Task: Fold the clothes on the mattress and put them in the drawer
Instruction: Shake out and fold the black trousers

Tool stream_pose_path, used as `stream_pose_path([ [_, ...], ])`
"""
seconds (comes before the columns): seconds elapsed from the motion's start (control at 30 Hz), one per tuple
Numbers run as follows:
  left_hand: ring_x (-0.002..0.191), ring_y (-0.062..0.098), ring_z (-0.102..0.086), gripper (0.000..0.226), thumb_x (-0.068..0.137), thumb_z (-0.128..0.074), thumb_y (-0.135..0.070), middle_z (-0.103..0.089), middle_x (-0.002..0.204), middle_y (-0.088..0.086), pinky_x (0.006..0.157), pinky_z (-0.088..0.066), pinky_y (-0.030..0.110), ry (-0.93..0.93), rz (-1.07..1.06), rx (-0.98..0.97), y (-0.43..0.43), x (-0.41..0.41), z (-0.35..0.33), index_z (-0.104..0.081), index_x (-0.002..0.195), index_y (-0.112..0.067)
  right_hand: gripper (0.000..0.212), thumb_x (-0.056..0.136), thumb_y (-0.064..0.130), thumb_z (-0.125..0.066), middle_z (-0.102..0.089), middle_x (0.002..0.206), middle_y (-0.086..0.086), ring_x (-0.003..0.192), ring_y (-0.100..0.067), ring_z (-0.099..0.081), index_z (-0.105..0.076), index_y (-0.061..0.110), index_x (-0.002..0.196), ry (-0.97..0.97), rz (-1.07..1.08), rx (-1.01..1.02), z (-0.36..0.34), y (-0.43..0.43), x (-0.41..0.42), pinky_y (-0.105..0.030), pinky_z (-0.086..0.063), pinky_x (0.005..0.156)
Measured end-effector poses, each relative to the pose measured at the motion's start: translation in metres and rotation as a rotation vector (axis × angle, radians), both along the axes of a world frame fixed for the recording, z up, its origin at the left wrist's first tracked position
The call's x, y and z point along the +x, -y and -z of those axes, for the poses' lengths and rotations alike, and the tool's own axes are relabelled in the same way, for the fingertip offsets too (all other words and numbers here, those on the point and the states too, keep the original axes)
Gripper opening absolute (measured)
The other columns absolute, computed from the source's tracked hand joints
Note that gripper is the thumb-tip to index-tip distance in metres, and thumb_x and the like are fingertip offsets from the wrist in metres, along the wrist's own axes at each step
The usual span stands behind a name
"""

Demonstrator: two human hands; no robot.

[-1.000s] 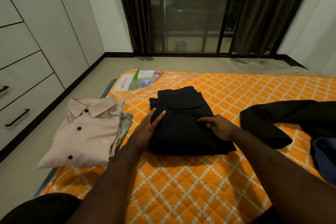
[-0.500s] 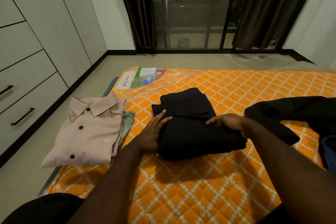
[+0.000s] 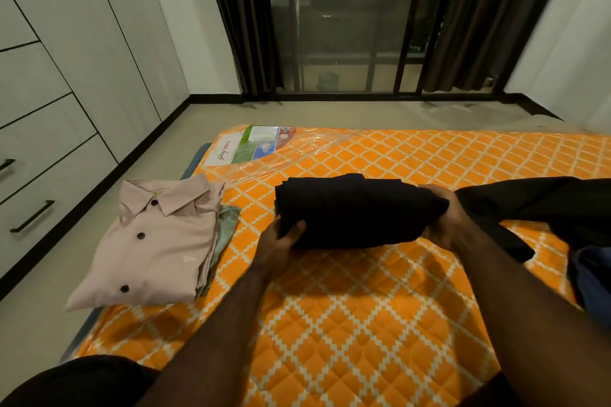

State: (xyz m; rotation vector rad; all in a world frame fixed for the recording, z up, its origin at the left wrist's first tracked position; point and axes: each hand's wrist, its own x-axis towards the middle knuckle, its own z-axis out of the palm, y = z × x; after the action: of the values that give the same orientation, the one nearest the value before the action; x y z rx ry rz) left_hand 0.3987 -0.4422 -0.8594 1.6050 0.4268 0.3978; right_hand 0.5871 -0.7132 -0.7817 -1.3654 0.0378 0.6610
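Note:
A folded black garment (image 3: 357, 210) is held just above the orange quilted mattress (image 3: 347, 324). My left hand (image 3: 281, 239) grips its near left corner, thumb on top. My right hand (image 3: 446, 215) grips its right edge. A folded pale pink shirt (image 3: 155, 241) lies at the mattress's left edge on top of a greenish garment (image 3: 226, 225). An unfolded black garment (image 3: 545, 208) and a blue one (image 3: 591, 277) lie at the right. The closed drawers (image 3: 43, 188) with dark handles stand at the left.
A wardrobe wall (image 3: 99, 43) runs along the left, with a strip of floor between it and the mattress. Plastic wrap with a printed label (image 3: 254, 145) covers the mattress's far left corner. A glass door (image 3: 347, 26) with dark curtains is at the back.
Both hands went from pressing flat on the black garment to gripping its two sides. The garment has been folded shorter and lifted slightly off the mattress.

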Motion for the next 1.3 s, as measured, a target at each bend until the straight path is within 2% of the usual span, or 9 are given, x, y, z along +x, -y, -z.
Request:
stream_pose_path([
  [0.1,0.109,0.014,-0.068,0.068,0.081,-0.065,-0.07,-0.073,0.119,-0.007,0.098,-0.055,0.045,-0.046,-0.17,0.041,0.009,0.008,-0.005,-0.066,0.13,-0.023,0.063,0.099,0.064,-0.043,-0.068,0.127,-0.014,0.112,-0.024,-0.066,-0.067,0.011,0.124,0.05,0.138,0.158,0.012,-0.005,0.001,-0.036,-0.05,0.087],
  [0.2,0.106,0.023,-0.067,0.063,0.089,-0.061,-0.066,-0.073,0.115,0.002,0.097,-0.054,0.047,-0.154,-0.386,0.025,0.016,0.018,-0.011,-0.07,0.124,-0.014,0.082,0.087,0.083,-0.036,-0.059,0.145,-0.01,0.135,-0.031,-0.055,-0.054,0.029,0.147,0.081,-0.122,0.306,0.02,-0.01,-0.01,-0.048,-0.04,0.113],
  [0.33,0.094,0.028,-0.067,0.064,0.09,-0.055,-0.071,-0.072,0.101,0.007,0.089,-0.055,0.047,-0.271,-0.484,-0.025,0.012,0.02,-0.014,-0.071,0.1,-0.01,0.081,0.09,0.047,-0.073,-0.056,0.147,0.01,0.132,-0.014,-0.057,-0.027,0.044,0.156,0.427,-0.402,-0.043,0.024,-0.029,-0.016,-0.04,-0.049,0.107],
  [0.5,0.085,0.03,-0.058,0.067,0.093,-0.04,-0.075,-0.059,0.084,0.006,0.078,-0.047,0.04,-0.457,-0.564,0.149,0.007,0.014,-0.028,-0.054,0.074,-0.013,0.064,0.089,0.058,-0.07,-0.066,0.129,0.01,0.116,-0.013,-0.066,-0.05,0.031,0.143,0.566,-0.135,-0.171,0.03,-0.051,-0.024,-0.04,-0.055,0.101],
  [0.63,0.098,0.036,-0.061,0.076,0.095,-0.036,-0.075,-0.065,0.106,0.015,0.076,-0.043,0.038,-0.53,-0.558,0.191,0.003,0.009,-0.03,-0.064,0.1,-0.005,0.06,0.091,0.072,-0.052,-0.069,0.116,0.004,0.106,-0.022,-0.067,-0.058,0.026,0.128,0.636,0.06,-0.414,0.039,-0.067,-0.03,-0.047,-0.056,0.092],
  [0.87,0.105,0.036,-0.064,0.077,0.091,-0.045,-0.075,-0.067,0.118,0.015,0.077,-0.048,0.036,-0.678,-0.417,0.299,-0.005,0.01,-0.032,-0.066,0.118,-0.006,0.062,0.097,0.057,-0.055,-0.064,0.127,-0.018,0.111,-0.039,-0.062,-0.056,0.008,0.135,0.354,-0.147,-0.901,0.05,-0.066,-0.021,-0.04,-0.05,0.086],
  [1.03,0.15,0.041,-0.021,0.069,0.096,-0.056,-0.038,-0.02,0.163,0.021,0.112,-0.034,0.057,-0.577,-0.486,1.124,0.012,0.01,-0.05,-0.028,0.157,-0.021,0.071,0.09,0.029,-0.07,-0.05,0.139,-0.019,0.127,-0.042,-0.051,-0.035,0.015,0.151,1.136,0.069,-1.126,0.028,-0.072,-0.044,-0.051,-0.052,0.089],
  [1.13,0.156,0.033,-0.006,0.07,0.098,-0.052,-0.021,-0.011,0.169,0.012,0.123,-0.021,0.054,-0.296,-0.208,1.31,0.021,0.033,-0.061,-0.021,0.161,-0.018,0.065,0.091,0.009,-0.052,-0.036,0.161,-0.013,0.151,-0.038,-0.026,-0.042,0.022,0.155,1.466,-0.317,-0.955,0.028,-0.089,-0.037,-0.058,-0.03,0.118],
  [1.3,0.156,0.027,-0.009,0.06,0.107,-0.022,-0.051,-0.019,0.168,0.003,0.125,-0.008,0.047,-0.487,-0.03,1.173,0.021,0.04,-0.032,-0.026,0.16,-0.023,0.057,0.103,0.034,-0.02,-0.017,0.171,-0.003,0.158,-0.021,-0.006,-0.033,0.035,0.159,1.144,-0.673,-0.915,0.023,-0.097,-0.028,-0.048,-0.001,0.127],
])
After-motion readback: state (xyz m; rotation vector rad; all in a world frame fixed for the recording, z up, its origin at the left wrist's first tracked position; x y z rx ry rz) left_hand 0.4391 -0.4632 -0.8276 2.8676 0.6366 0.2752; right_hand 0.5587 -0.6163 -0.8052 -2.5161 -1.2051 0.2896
